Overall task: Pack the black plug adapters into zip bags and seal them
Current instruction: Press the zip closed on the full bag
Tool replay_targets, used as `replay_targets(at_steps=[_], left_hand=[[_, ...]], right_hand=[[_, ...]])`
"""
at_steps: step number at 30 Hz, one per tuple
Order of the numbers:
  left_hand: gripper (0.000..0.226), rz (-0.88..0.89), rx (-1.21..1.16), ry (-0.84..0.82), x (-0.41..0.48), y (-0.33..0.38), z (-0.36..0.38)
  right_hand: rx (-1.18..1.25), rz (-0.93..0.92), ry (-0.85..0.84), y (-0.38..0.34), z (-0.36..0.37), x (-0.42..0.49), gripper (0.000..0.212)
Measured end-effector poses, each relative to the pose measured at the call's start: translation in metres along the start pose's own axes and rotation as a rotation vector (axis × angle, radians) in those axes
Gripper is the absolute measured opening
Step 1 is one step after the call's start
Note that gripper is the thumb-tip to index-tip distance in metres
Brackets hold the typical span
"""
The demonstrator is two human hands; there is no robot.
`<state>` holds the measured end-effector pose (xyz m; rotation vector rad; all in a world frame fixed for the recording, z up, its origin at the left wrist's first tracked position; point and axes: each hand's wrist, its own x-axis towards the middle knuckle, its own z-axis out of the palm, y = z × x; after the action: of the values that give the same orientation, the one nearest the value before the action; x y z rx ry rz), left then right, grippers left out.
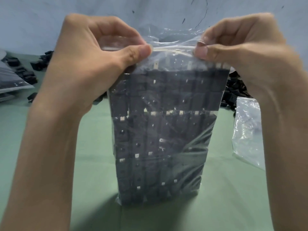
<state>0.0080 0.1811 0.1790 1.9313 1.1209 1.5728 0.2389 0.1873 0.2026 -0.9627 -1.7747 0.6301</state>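
You have the clear zip bag point(160, 130) upright in front of you, its bottom edge down on the green table top point(93, 164) and its top raised between your two hands. Your left hand point(100, 52) pinches the left end of the zip strip point(173, 48), thumb point(138, 53) pressed on the near face and the curled fingers behind the film. Your right hand point(241, 47) pinches the right end the same way, thumb point(202, 51) in front and the fingers folded behind. The strip runs taut between the two thumbs. Above it the loose lip of the bag crumples and bulges away from you, and you cannot tell from here whether the strip is pressed closed along its length. The bag is packed with black plug adapters point(150, 97), stacked in fairly even rows from bottom to just under the strip, with small pale metal prongs showing through the film. The lower right part of the bag is slack and creased. Loose adapters point(25, 72) lie scattered on the table behind your left wrist, and a denser pile of adapters point(236, 87) sits behind your right wrist. An empty clear bag point(246, 127) lies flat on the table just right of the one you hold, partly hidden by your right forearm. At the far left edge a filled bag point(10, 80) lies on its side. A pale blue-grey wall point(33, 22) with dark marks closes the back.
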Motion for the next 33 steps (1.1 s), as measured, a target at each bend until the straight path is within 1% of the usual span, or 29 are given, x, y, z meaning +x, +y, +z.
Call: replay_targets(at_steps=[5, 7, 9, 11, 14, 17, 20, 24, 26, 28, 29, 31, 33], left_hand=[[0.01, 0.005, 0.017, 0.014, -0.001, 0.0, 0.0], [0.009, 0.007, 0.009, 0.016, 0.0, 0.0, 0.001], [0.008, 0.003, 0.009, 0.018, 0.0, -0.001, 0.001], [0.008, -0.006, 0.016, 0.027, 0.001, -0.003, 0.001], [0.008, -0.014, 0.01, 0.041, 0.003, -0.005, 0.002], [0.009, -0.013, -0.007, 0.052, 0.003, -0.005, 0.005], [0.011, -0.032, -0.02, 0.058, 0.002, -0.004, 0.007], [0.011, -0.021, -0.04, 0.055, 0.002, -0.004, 0.006], [0.009, -0.003, -0.081, 0.049, 0.002, -0.006, 0.006], [0.011, -0.014, -0.156, -0.003, 0.005, -0.012, 0.0], [0.016, -0.01, -0.148, -0.056, 0.008, -0.016, -0.005], [0.026, 0.005, -0.066, -0.145, 0.013, -0.021, -0.014], [0.031, -0.005, -0.047, -0.159, 0.016, -0.023, -0.019]], right_hand=[[-0.057, -0.051, 0.011, 0.002, 0.002, -0.002, 0.011], [-0.084, -0.054, 0.009, 0.002, 0.002, -0.004, 0.012], [-0.194, -0.054, 0.069, 0.004, 0.003, -0.006, 0.012], [-0.304, -0.059, 0.162, 0.006, 0.009, -0.005, 0.016], [-0.392, -0.076, 0.255, 0.004, 0.017, -0.002, 0.023], [-0.417, -0.072, 0.224, 0.001, 0.019, -0.001, 0.02], [-0.424, -0.031, 0.171, 0.0, 0.015, 0.002, 0.022], [-0.383, 0.038, 0.03, -0.005, 0.006, 0.004, 0.027], [-0.398, 0.056, -0.007, -0.008, 0.002, 0.005, 0.024], [-0.459, 0.052, -0.001, -0.011, 0.002, 0.005, 0.015], [-0.495, 0.048, 0.011, -0.012, 0.002, 0.005, 0.014], [-0.542, 0.047, 0.031, -0.014, 0.004, 0.004, 0.019], [-0.565, 0.031, 0.054, -0.017, 0.008, 0.001, 0.029]])
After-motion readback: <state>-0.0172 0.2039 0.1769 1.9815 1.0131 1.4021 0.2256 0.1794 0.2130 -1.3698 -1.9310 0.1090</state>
